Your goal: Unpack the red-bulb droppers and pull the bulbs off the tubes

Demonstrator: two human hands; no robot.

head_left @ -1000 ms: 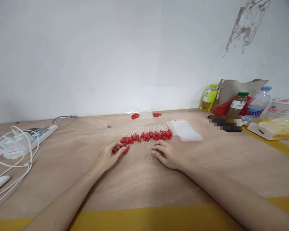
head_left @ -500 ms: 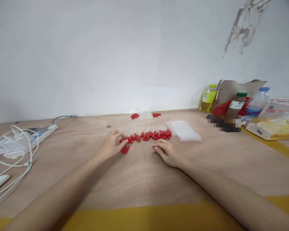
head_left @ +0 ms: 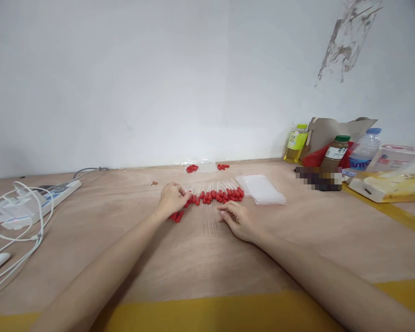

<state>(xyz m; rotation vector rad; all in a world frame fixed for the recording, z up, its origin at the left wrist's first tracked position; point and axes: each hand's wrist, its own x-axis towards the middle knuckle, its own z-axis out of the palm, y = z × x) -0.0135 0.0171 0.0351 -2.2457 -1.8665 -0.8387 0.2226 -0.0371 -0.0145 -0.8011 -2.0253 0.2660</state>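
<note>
A row of clear glass droppers with red rubber bulbs [head_left: 217, 195] lies across the middle of the wooden table [head_left: 180, 258]. My left hand [head_left: 172, 199] rests on the left end of that row, fingers curled over the red bulbs; what it grips is hidden. Loose red bulbs [head_left: 177, 216] lie just below that hand. My right hand [head_left: 238, 220] lies flat on the table with fingers stretched, touching several bare glass tubes [head_left: 208, 220] to its left.
A stack of small clear zip bags [head_left: 263, 189] lies right of the row. More red bulbs [head_left: 192, 168] sit by the wall. Bottles [head_left: 334, 153], a paper bag [head_left: 332, 131] and tissue packs [head_left: 387, 186] stand at right. A power strip with white cables [head_left: 31, 205] lies at left.
My left hand has moved up and right from the loose bulbs onto the left end of the dropper row. My right hand has stayed by the glass tubes.
</note>
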